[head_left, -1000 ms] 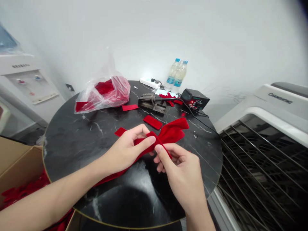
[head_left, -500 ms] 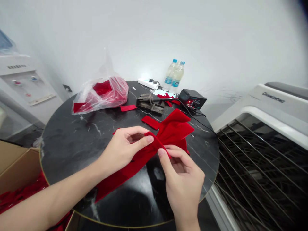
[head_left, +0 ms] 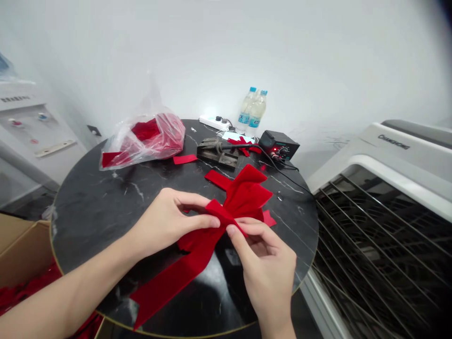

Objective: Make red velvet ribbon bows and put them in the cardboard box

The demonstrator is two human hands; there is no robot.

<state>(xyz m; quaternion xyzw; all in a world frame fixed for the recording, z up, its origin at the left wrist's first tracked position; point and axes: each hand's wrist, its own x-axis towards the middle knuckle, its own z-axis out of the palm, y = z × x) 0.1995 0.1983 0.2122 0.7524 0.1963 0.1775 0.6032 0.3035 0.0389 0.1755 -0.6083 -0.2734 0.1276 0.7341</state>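
Between my hands is a red velvet ribbon bow [head_left: 243,195], held above the table, its loops fanning to the upper right and a notched tail hanging to the lower left. A short red strip crosses its gathered middle. My left hand [head_left: 176,219] pinches the bow at the left of that middle, thumb on top. My right hand [head_left: 264,254] pinches the lower right end of the strip between thumb and fingers. The fingertips beneath the bow are partly hidden. Another red ribbon strip [head_left: 217,179] shows just behind the bow.
On the round black marble-patterned table [head_left: 88,202] are a plastic bag of red fabric [head_left: 144,139], a soldering iron on its stand [head_left: 219,153], a control box [head_left: 280,146], water bottles [head_left: 250,113] and a power strip [head_left: 213,122]. A cardboard box [head_left: 24,245] stands left, an air cooler [head_left: 381,202] right.
The bow has turned and tilted, so its crossing strip faces me more and its notched tail hangs lower left. Both hands keep their pinch, close together. The view has shifted slightly.
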